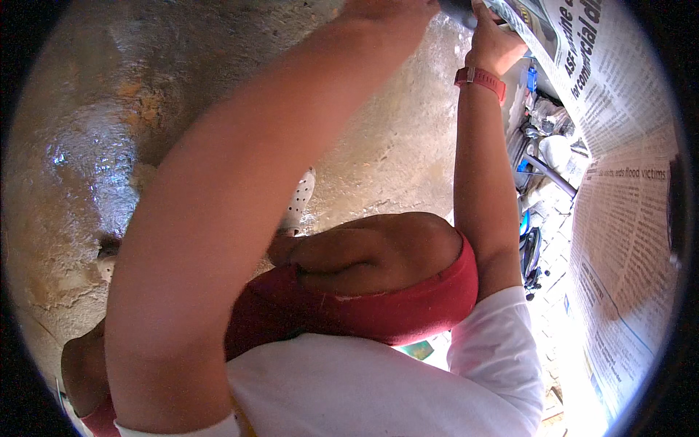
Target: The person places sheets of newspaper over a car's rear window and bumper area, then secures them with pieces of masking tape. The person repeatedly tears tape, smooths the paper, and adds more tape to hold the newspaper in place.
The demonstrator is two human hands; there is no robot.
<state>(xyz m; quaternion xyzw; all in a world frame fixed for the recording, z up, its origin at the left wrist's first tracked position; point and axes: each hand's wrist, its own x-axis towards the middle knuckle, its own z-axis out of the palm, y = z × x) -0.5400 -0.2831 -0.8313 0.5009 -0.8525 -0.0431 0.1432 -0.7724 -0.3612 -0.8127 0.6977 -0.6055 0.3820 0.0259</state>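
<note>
At the top edge, my left hand (397,7) is mostly cut off by the frame, so its fingers do not show clearly. It is beside a dark, smooth object (459,10) that I cannot identify. My right hand (499,45), with a red band on the wrist, is just to the right of that object. Its fingers are bent at the edge of a printed newspaper sheet (619,109), which partly covers them. The newspaper hangs down the whole right side, with a fold or overlap halfway down.
Below my arms is a rough, wet-looking floor (378,167). My bent legs in red shorts (364,313) and a white clog with holes (301,197) are underneath. Between my right arm and the newspaper lies clutter, including a grey tube (551,175) and a small blue item (531,79).
</note>
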